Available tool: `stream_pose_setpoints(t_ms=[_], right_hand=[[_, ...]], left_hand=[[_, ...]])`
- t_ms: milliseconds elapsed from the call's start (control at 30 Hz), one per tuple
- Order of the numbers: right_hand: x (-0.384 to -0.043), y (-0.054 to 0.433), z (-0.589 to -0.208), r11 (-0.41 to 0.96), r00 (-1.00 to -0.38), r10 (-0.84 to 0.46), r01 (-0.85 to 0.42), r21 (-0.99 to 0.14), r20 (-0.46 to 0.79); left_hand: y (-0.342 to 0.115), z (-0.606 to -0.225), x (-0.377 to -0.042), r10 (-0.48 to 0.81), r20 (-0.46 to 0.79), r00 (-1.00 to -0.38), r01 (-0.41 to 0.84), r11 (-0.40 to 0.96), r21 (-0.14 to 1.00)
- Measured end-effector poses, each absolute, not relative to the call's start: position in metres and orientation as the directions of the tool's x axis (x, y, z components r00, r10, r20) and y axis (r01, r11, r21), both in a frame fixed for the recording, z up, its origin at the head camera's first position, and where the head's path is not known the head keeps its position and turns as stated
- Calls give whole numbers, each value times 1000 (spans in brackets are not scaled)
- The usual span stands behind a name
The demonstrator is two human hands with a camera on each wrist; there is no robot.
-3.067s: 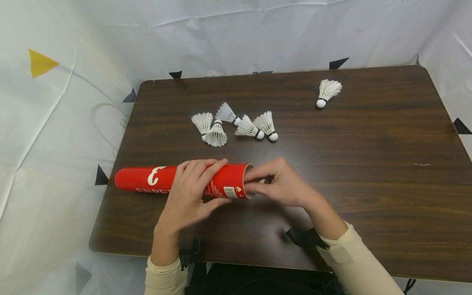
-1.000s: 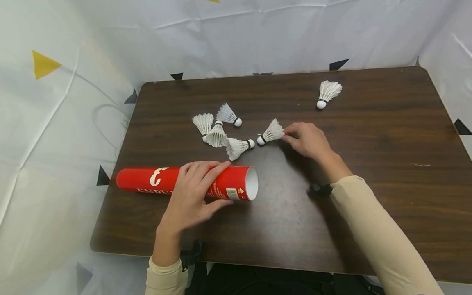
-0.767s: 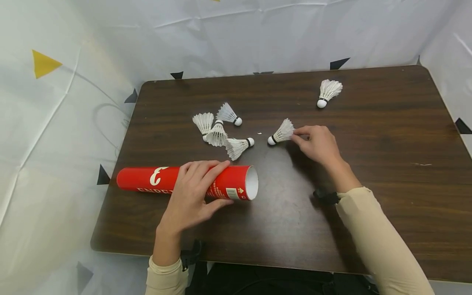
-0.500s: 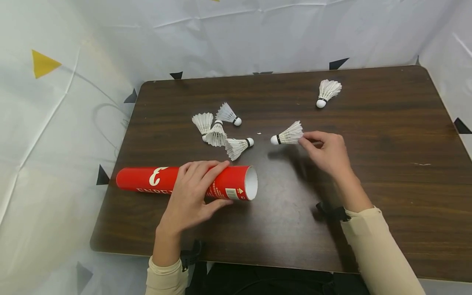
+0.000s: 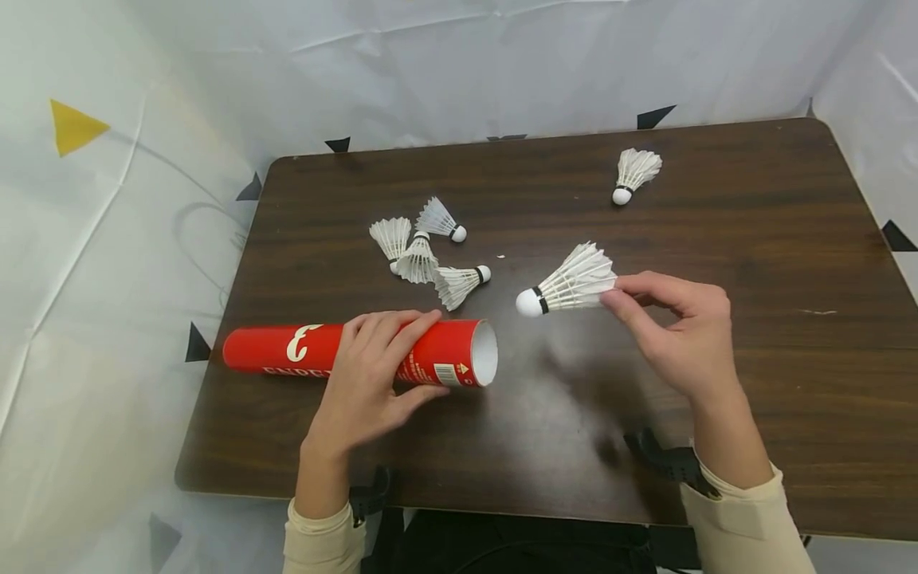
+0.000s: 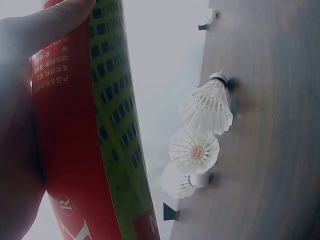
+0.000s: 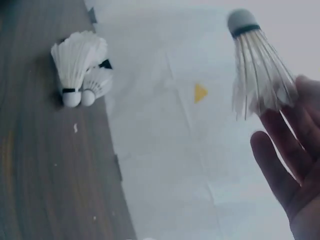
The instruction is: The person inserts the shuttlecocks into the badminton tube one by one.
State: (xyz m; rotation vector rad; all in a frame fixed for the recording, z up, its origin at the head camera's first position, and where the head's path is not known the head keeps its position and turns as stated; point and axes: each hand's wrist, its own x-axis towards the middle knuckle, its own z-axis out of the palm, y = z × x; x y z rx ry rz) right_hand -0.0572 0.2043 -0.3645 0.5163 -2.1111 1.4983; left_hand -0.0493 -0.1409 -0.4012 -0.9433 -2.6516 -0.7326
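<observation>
Nearest, the left hand (image 5: pixel 373 375) curls over a long, bright red, smooth-walled cylindrical tube (image 5: pixel 448 351), fingers draped across the top and thumb along the near side, clamping it flat on the dark brown wood-grain table (image 5: pixel 753 359). The tube, apparently cardboard, carries cream lettering and, in the left wrist view, a green printed panel (image 6: pixel 115 100); its round mouth faces right, with a pale lining, and how much lies inside cannot be told. Just beyond, the right hand (image 5: pixel 681 335) pinches between thumb and forefinger the feather rim of a white shuttlecock with a round cork tip and black band (image 5: pixel 566 283), held off the table, above and right of the tube's mouth, cork pointing left. The step in hand looks like bringing this shuttlecock cork-first towards the steadied tube; the next move would call for lowering it and lining the tip up with the opening, without the flared, ribbed skirt snagging the edge. Farther back lie four white feathered shuttlecocks (image 5: pixel 417 261) in a loose cluster, then a lone white shuttlecock (image 5: pixel 637 169) near the far edge, before a creased white sheet (image 5: pixel 538 72).
</observation>
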Motion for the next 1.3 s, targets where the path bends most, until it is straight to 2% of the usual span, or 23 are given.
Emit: stream_pose_setpoints(t_ms=[200, 400, 500, 667, 967, 1300], right_hand=[[-46, 184, -359, 228, -672, -212, -740, -633, 709], [-41, 158, -366, 234, -572, -325, -820, -522, 753], [-39, 147, -373, 223, -549, -364, -836, -502, 753], [-36, 136, -384, 203, -570, -412, -818, -538, 711], [-37, 129, -391, 227, -672, -485, -714, -662, 559], [-51, 124, -384, 251, -640, -602, -719, -648, 477]], left_hand=[[-141, -401, -49, 526, 375, -763, 644, 669, 371], [-141, -401, -48, 522, 380, -764, 643, 670, 370], [-141, -401, -48, 522, 376, -765, 641, 670, 374], [-141, -401, -48, 522, 369, -769, 637, 672, 378], [-141, -400, -49, 530, 373, -762, 645, 668, 370], [-140, -401, -50, 528, 380, -760, 648, 667, 369]])
